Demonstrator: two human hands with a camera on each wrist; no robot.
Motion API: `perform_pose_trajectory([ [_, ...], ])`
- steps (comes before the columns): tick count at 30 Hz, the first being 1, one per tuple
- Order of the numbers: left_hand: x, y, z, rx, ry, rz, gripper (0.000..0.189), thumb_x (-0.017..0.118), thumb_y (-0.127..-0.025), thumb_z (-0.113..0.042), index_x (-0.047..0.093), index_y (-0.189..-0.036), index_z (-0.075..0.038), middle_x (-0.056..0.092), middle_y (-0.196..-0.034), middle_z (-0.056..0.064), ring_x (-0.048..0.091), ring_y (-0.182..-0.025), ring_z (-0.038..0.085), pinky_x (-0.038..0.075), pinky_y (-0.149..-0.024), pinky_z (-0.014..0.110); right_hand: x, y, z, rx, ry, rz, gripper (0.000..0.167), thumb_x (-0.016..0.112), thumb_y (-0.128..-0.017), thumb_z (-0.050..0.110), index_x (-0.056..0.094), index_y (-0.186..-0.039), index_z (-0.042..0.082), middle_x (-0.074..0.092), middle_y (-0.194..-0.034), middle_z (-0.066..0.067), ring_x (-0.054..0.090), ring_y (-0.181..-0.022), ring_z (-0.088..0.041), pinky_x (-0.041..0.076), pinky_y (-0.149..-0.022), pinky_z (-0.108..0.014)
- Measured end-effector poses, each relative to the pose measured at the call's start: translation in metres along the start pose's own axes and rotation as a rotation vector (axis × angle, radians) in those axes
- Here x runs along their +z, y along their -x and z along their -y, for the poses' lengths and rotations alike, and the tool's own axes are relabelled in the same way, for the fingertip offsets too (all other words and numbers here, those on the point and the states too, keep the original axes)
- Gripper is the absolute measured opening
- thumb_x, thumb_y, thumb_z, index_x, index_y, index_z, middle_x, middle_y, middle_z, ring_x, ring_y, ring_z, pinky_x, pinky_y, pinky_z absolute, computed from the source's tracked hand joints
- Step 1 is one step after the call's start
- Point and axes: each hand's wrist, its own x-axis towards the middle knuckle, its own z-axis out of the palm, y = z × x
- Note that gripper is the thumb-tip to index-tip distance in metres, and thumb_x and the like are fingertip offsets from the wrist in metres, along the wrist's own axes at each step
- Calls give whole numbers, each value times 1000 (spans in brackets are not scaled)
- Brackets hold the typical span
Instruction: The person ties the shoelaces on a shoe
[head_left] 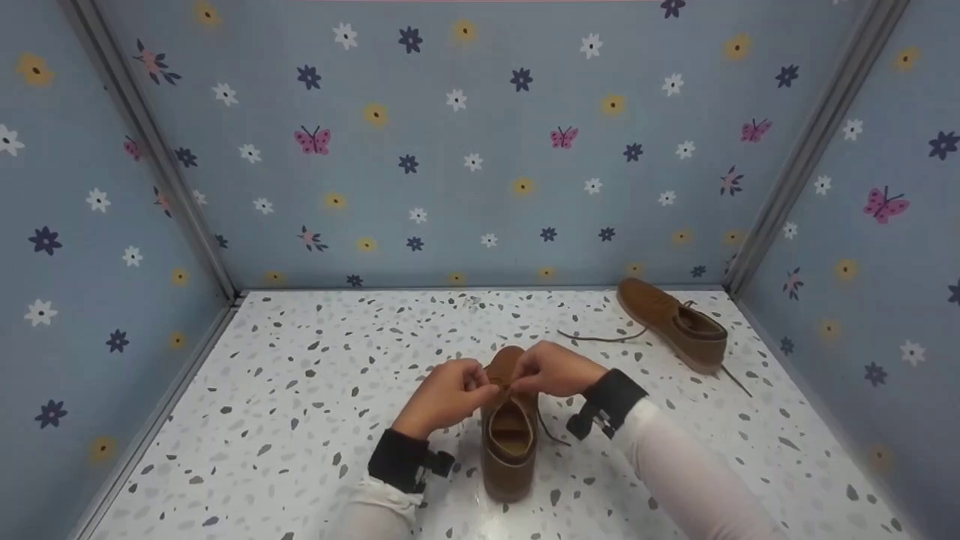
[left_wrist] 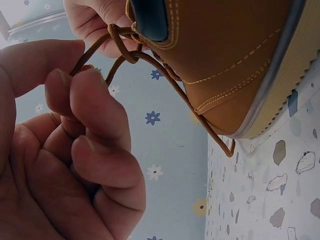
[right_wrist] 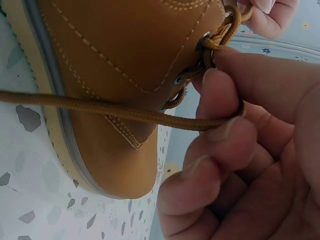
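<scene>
A brown lace-up shoe (head_left: pixel 508 484) stands upright on the speckled surface, toe pointing away and opening towards me. Over its lacing the left hand (head_left: pixel 446 394) and right hand (head_left: pixel 559 369) come close together. In the left wrist view, the left thumb and forefinger pinch a loop of brown shoelace (left_wrist: pixel 93 48) at the shoe's collar. A knot-like crossing of lace sits just beyond that loop. The right hand pinches lace beside the top eyelets, and a long lace strand (right_wrist: pixel 100 106) runs from its fingers across the shoe's side. Fingers partly hide the lacing.
A second brown shoe (head_left: pixel 649 304) lies at the back right, its loose lace (head_left: pixel 600 340) trailing left and another end to the right. Blue flowered panels (head_left: pixel 442 135) enclose the white speckled surface (head_left: pixel 300 450) at the back and both sides.
</scene>
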Motion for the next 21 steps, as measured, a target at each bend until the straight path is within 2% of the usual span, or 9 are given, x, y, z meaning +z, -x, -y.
perform_pose_trajectory([
  [7, -1, 0, -1, 2, -1, -10, 13, 71, -97, -29, 67, -87, -20, 57, -73, -6, 53, -60, 9, 44, -56, 27, 0, -2, 1, 60, -16, 43, 8, 70, -97, 19, 76, -91, 17, 73, -82, 4, 63, -71, -8, 52, -67, -27],
  [13, -1, 0, 0, 24, -2, -25, 14, 71, -99, -28, 66, -89, -19, 51, -76, -4, 49, -63, 11, 41, -58, 27, 7, -2, -1, 40, -29, 52, 11, 62, -96, 13, 69, -88, 12, 61, -77, 6, 55, -65, -8, 45, -60, -24],
  [17, 0, 0, 1, 42, -13, -32, 16, 70, -100, -29, 65, -88, -19, 53, -80, -2, 50, -67, 12, 41, -60, 28, 11, -3, -3, 48, -55, 52, 11, 57, -94, 11, 65, -85, 12, 54, -76, 6, 49, -62, -9, 40, -57, -25],
  [21, 0, 0, 2, 53, -19, -39, 16, 70, -100, -29, 66, -87, -19, 56, -86, 1, 52, -71, 13, 43, -63, 28, 12, 0, -4, 72, -102, 54, 8, 57, -92, 11, 65, -89, 12, 56, -78, 4, 51, -63, -10, 41, -57, -26],
])
